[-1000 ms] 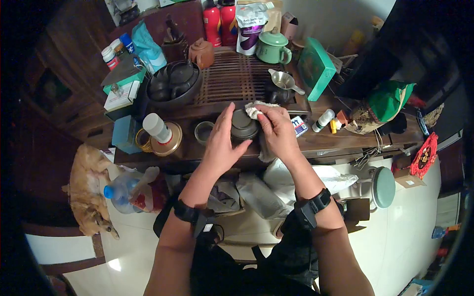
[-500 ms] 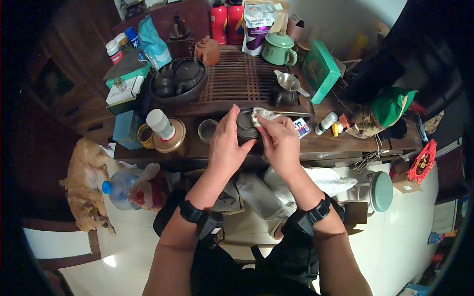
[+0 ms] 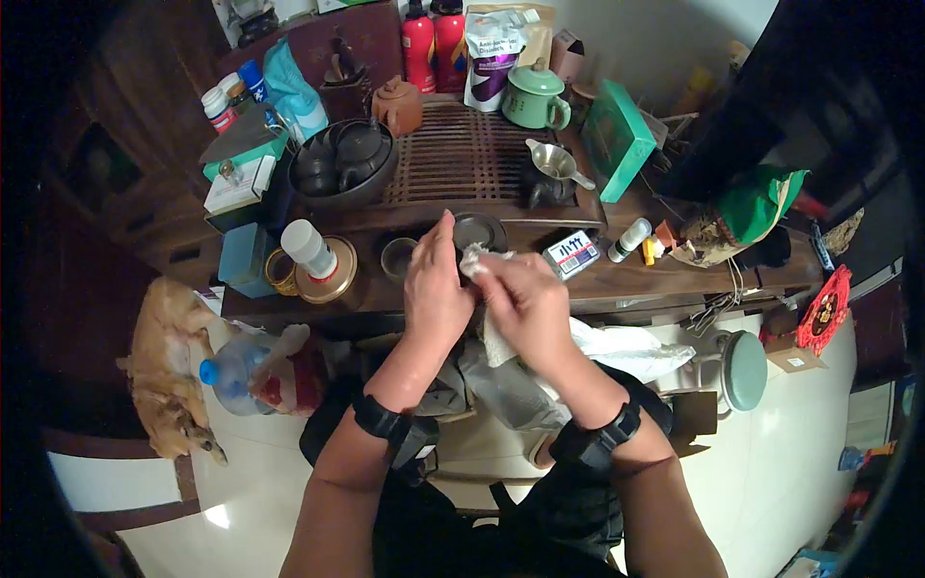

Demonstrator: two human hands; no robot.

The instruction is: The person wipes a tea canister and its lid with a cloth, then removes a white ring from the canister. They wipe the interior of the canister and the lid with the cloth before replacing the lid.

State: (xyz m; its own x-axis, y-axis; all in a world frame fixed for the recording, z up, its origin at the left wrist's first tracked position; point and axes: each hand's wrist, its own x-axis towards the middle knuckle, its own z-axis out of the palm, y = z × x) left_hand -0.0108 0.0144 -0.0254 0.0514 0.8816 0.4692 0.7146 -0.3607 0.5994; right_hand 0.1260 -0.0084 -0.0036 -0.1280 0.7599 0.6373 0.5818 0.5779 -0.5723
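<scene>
A dark round saucer-like dish (image 3: pixel 482 227) lies at the front of the wooden cabinet top. Along its left side is my left hand (image 3: pixel 436 287), fingers stretched out and held together; its thumb is partly hidden. My right hand (image 3: pixel 530 306) pinches a crumpled whitish cloth (image 3: pixel 473 260) at the dish's near edge, and part of the cloth hangs below the hand. Left of my left hand stands a small dark cup (image 3: pixel 397 258). To the right of the dish lies a small white and blue box (image 3: pixel 572 253).
Behind is a slatted tea tray (image 3: pixel 443 154) with a brown teapot (image 3: pixel 397 106), a green lidded mug (image 3: pixel 536 96) and a metal strainer (image 3: pixel 554 162). A dark bowl (image 3: pixel 318 188) holds teaware. A white-capped bottle (image 3: pixel 309 249) stands left. A dog (image 3: pixel 169 366) lies on the floor.
My right hand has drawn the cloth down and left toward me, from the dish's far right to its near edge. The small box shows more fully. My left hand has moved slightly.
</scene>
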